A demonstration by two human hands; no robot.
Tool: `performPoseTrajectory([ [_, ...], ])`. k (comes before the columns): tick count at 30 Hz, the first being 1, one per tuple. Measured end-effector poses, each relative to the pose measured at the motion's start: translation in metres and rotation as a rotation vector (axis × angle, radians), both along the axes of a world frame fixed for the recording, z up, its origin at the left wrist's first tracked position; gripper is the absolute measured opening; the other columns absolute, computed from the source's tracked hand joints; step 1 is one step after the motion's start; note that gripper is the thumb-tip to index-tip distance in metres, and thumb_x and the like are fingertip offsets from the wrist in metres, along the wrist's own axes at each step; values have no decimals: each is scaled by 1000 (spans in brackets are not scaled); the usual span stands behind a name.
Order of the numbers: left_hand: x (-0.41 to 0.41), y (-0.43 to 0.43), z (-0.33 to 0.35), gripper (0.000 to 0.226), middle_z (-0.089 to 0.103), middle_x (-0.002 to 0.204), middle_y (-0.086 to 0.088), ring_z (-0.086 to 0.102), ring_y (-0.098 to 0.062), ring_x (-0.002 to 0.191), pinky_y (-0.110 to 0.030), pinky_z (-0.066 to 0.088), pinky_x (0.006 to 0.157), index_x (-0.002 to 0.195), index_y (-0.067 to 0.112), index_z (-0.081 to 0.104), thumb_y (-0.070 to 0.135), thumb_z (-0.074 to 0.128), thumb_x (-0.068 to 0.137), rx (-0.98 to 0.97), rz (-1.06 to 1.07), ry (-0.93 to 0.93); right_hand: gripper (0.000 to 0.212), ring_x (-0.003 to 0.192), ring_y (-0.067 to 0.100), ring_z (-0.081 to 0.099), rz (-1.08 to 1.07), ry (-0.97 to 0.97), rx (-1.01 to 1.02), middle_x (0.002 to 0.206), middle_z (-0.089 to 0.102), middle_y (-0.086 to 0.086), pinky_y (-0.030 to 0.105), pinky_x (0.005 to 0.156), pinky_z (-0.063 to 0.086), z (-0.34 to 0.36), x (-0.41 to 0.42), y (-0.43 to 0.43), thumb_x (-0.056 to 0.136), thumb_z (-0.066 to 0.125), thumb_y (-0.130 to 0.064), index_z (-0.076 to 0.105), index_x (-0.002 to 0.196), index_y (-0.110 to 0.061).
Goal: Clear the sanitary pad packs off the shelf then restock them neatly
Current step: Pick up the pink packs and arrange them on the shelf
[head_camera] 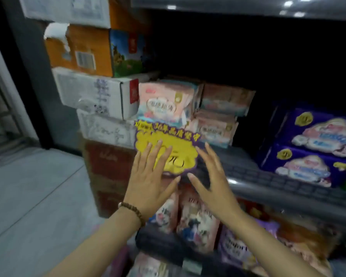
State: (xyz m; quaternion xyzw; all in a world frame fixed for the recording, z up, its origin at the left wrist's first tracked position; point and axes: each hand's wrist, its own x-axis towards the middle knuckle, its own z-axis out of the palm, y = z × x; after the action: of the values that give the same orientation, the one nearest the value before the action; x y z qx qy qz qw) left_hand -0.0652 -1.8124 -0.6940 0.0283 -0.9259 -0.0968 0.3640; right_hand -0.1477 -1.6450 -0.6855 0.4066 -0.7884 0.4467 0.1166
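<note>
Likely trouble starts at the shelf's (268, 176) left end. The pink pad packs (168, 102) are piled unevenly beside the stacked cardboard boxes (96, 96), so pulling 1 could tip the others. The yellow price sign (168, 148) on the front edge hangs in their way, and a reach past it could bend or dislodge it. 2 purple pad packs (316, 148) sit toward the right end.

The left hand (148, 182) is spread flat over the sign and holds nothing; whether it touches is unclear. The right hand (214, 176) is open and empty, just beside the sign.
</note>
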Motion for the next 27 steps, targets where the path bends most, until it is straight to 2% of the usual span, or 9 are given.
performPoseTrajectory([
  [4, 52, -2, -93, 62, 36, 148, -10, 35, -25, 133, -36, 29, 109, 142, 17, 35, 45, 46, 88, 188, -44, -166, 54, 141, -10, 9, 29, -247, 27, 153, 12, -26, 10, 113, 13, -97, 66, -5, 94, 56, -30, 27, 137, -45],
  [8, 91, -9, -185, 60, 23, 154, -4, 31, -20, 137, -27, 27, 109, 146, 16, 26, 39, 48, 95, 544, 76, -647, 54, 139, 2, 16, -113, -634, 135, 153, 20, -10, 3, 103, 12, -200, 97, -18, 94, 58, -20, 35, 143, -21],
  [11, 106, -14, -242, 54, 34, 148, -11, 34, -26, 134, -30, 27, 110, 143, 9, 32, 36, 44, 98, 762, 126, -946, 55, 139, 19, 32, -250, -1071, 62, 152, 31, 8, 13, 97, 27, -249, 106, -23, 93, 60, -16, 37, 142, -10],
  [14, 112, -18, -276, 61, 29, 151, -11, 31, -26, 138, -32, 25, 113, 147, 6, 24, 41, 38, 99, 980, 187, -1110, 60, 136, 26, 36, -347, -1356, 64, 148, 36, 9, 26, 100, 31, -281, 111, -22, 94, 59, -24, 32, 145, -8],
  [17, 106, -30, -316, 85, 30, 152, -13, 31, -27, 138, -40, 26, 114, 149, 7, 22, 64, 40, 88, 1217, 288, -1162, 74, 137, 29, 34, -462, -1519, 174, 153, 30, 11, 37, 108, 30, -314, 107, -20, 91, 61, -39, 27, 148, -8],
  [19, 101, -34, -344, 101, 34, 151, -13, 34, -28, 137, -42, 27, 114, 148, 9, 26, 78, 41, 76, 1316, 383, -1178, 68, 127, 28, 44, -496, -1566, 210, 146, 40, 13, 34, 100, 35, -332, 101, -21, 88, 64, -40, 38, 141, -5],
  [23, 89, -34, -357, 62, 41, 144, -13, 40, -27, 132, -27, 32, 103, 143, 3, 32, 40, 46, 97, 1336, 475, -1198, 69, 125, 27, 45, -441, -1643, 248, 142, 43, 7, 33, 95, 37, -362, 95, -29, 84, 70, -39, 40, 139, -10],
  [25, 84, -34, -366, 63, 43, 142, -16, 43, -28, 130, -26, 34, 100, 141, 2, 33, 41, 49, 95, 1364, 460, -1197, 83, 132, 29, 39, -447, -1667, 285, 148, 36, 8, 35, 99, 34, -375, 94, -34, 83, 70, -39, 25, 147, -12],
  [27, 78, -34, -378, 83, 45, 140, -17, 48, -31, 125, -30, 38, 104, 139, 4, 37, 60, 57, 81, 1421, 467, -1186, 91, 136, 31, 34, -473, -1685, 334, 153, 28, 10, 40, 106, 33, -384, 93, -38, 81, 70, -48, 21, 150, -13],
])
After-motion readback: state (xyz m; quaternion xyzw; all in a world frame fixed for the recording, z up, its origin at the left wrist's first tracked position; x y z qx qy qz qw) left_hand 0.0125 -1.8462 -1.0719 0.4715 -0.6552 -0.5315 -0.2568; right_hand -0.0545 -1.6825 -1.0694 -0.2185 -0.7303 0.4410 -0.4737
